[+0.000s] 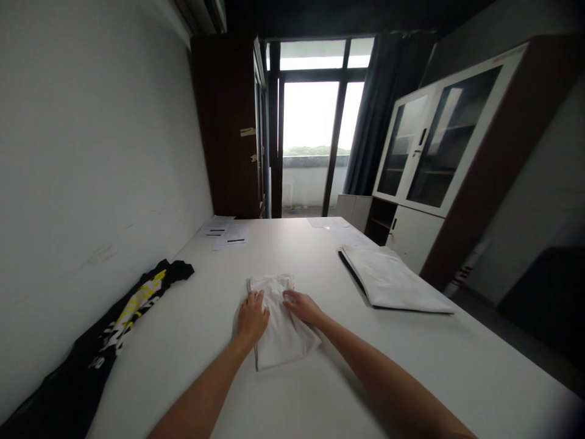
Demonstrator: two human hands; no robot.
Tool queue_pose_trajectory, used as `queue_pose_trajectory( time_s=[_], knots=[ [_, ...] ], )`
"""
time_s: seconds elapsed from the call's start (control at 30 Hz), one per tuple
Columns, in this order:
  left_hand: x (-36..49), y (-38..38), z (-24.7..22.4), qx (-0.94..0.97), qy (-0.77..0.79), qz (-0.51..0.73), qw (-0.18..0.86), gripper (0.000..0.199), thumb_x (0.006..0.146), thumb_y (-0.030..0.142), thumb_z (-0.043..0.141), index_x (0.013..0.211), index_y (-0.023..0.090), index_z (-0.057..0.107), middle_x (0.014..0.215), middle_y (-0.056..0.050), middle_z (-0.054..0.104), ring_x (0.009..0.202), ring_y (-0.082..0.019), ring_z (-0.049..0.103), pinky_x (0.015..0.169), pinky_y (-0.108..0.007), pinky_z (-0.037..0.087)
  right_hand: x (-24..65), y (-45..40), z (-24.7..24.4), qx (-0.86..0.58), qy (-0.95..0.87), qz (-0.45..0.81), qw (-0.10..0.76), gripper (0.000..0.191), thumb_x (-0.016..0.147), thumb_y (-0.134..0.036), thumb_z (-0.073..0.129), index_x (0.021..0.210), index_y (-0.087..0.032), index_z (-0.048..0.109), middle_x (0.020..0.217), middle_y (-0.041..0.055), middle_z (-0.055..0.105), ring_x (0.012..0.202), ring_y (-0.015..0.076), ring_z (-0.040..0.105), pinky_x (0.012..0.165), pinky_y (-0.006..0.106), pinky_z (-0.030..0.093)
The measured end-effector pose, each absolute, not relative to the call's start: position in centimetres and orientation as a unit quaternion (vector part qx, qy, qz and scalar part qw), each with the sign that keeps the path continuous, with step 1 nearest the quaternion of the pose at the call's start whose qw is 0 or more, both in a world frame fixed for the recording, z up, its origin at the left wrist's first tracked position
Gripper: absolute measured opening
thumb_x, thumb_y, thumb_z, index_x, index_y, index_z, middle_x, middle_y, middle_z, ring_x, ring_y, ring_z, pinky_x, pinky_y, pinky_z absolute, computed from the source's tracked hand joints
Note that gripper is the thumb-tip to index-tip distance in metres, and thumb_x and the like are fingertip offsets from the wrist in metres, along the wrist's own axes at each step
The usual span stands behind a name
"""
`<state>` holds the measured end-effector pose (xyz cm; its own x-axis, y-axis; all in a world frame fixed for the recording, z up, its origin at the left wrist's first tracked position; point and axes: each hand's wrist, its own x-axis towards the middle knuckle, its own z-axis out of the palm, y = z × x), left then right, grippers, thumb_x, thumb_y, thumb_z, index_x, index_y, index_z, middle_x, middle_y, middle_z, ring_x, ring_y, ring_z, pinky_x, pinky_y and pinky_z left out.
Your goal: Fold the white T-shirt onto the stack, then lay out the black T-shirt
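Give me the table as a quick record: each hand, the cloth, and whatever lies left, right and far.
Left hand: resting on the white cloth's left edge
Right hand: fingers on its right side; grip unclear
White cloth: folded, flat on the table
Left: black clothing with yellow and white print, by the wall
Right: larger white fabric, dark layer beneath
Far left: printed papers

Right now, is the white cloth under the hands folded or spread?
Folded: the white cloth forms a compact, roughly rectangular shape with layered edges.
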<state>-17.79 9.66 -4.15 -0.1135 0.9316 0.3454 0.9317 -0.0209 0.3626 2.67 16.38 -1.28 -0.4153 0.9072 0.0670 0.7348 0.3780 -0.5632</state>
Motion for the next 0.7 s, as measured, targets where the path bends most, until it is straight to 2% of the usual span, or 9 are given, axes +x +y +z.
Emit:
queue_pose_trajectory(
  time_s=[0.07, 0.13, 0.23, 0.3, 0.37, 0.43, 0.57, 0.7],
  knots=[
    [-17.5, 9.7, -3.9, -0.641, -0.704, -0.304, -0.035, 0.05, 0.093, 0.026, 0.057, 0.143, 0.02, 0.052, 0.142, -0.015, 0.054, 0.117, -0.026, 0.062, 0.1, -0.036, 0.047, 2.7, 16.4, -0.9, -0.495, -0.822, 0.234, 0.158, 0.029, 0.087, -0.026, 0.062, 0.114, -0.023, 0.073, 0.108, 0.0064, 0.075, 0.098, 0.0217, 0.068, 0.084, 0.026, 0.044],
    [-17.4, 9.7, -3.6, -0.613, -0.703, -0.355, -0.067, 0.045, 0.094, 0.027, 0.056, 0.138, 0.021, 0.055, 0.138, -0.015, 0.056, 0.112, -0.025, 0.064, 0.095, -0.035, 0.049, 2.8, 16.4, -0.8, -0.508, -0.818, 0.227, 0.145, 0.026, 0.085, -0.021, 0.06, 0.105, -0.022, 0.075, 0.106, 0.0065, 0.076, 0.097, 0.0218, 0.068, 0.083, 0.026, 0.043],
    [-17.4, 9.9, -3.3, -0.595, -0.68, -0.418, -0.098, 0.035, 0.092, 0.026, 0.055, 0.126, 0.022, 0.063, 0.123, -0.012, 0.065, 0.105, -0.025, 0.066, 0.092, -0.035, 0.049, 2.9, 16.3, -0.8, -0.525, -0.811, 0.209, 0.149, 0.024, 0.085, -0.02, 0.058, 0.102, -0.022, 0.075, 0.105, 0.0062, 0.076, 0.098, 0.0222, 0.068, 0.083, 0.026, 0.043],
    [-17.4, 9.9, -3.2, -0.595, -0.654, -0.443, -0.147, 0.028, 0.091, 0.025, 0.055, 0.115, 0.023, 0.07, 0.104, -0.007, 0.072, 0.092, -0.023, 0.068, 0.085, -0.033, 0.049, 3.1, 16.3, -0.9, -0.518, -0.815, 0.204, 0.161, 0.026, 0.085, -0.016, 0.057, 0.102, -0.023, 0.075, 0.104, 0.0048, 0.077, 0.1, 0.0218, 0.068, 0.085, 0.026, 0.043],
    [-17.4, 10.0, -3.2, -0.598, -0.625, -0.455, -0.21, 0.024, 0.09, 0.026, 0.054, 0.103, 0.024, 0.074, 0.085, -0.003, 0.073, 0.077, -0.02, 0.068, 0.076, -0.029, 0.047, 3.2, 16.2, -0.8, -0.502, -0.822, 0.206, 0.171, 0.03, 0.084, -0.011, 0.054, 0.102, -0.024, 0.076, 0.104, 0.0031, 0.077, 0.101, 0.0207, 0.068, 0.087, 0.025, 0.043],
    [-17.3, 10.0, -3.3, -0.604, -0.601, -0.462, -0.245, 0.023, 0.09, 0.028, 0.054, 0.097, 0.023, 0.075, 0.077, -0.002, 0.072, 0.067, -0.018, 0.065, 0.069, -0.028, 0.045, 3.1, 16.0, -0.5, -0.49, -0.829, 0.206, 0.176, 0.033, 0.086, -0.01, 0.052, 0.102, -0.024, 0.076, 0.105, 0.0025, 0.077, 0.101, 0.0201, 0.068, 0.089, 0.025, 0.043],
    [-17.3, 10.3, -3.7, -0.611, -0.576, -0.481, -0.251, 0.027, 0.092, 0.033, 0.05, 0.096, 0.022, 0.075, 0.078, -0.002, 0.074, 0.069, -0.019, 0.065, 0.069, -0.028, 0.046, 2.3, 15.3, 0.2, -0.486, -0.831, 0.182, 0.199, 0.033, 0.094, -0.014, 0.048, 0.109, -0.024, 0.076, 0.111, 0.0056, 0.076, 0.104, 0.021, 0.068, 0.092, 0.026, 0.043],
    [-17.1, 10.7, -4.0, -0.593, -0.549, -0.527, -0.264, 0.026, 0.092, 0.037, 0.051, 0.096, 0.022, 0.073, 0.095, -0.006, 0.075, 0.092, -0.023, 0.068, 0.085, -0.034, 0.05, 1.3, 14.4, 0.8, -0.445, -0.849, 0.197, 0.205, 0.03, 0.097, -0.019, 0.05, 0.111, -0.025, 0.076, 0.112, 0.005, 0.076, 0.104, 0.0216, 0.068, 0.092, 0.025, 0.043]
  ],
)
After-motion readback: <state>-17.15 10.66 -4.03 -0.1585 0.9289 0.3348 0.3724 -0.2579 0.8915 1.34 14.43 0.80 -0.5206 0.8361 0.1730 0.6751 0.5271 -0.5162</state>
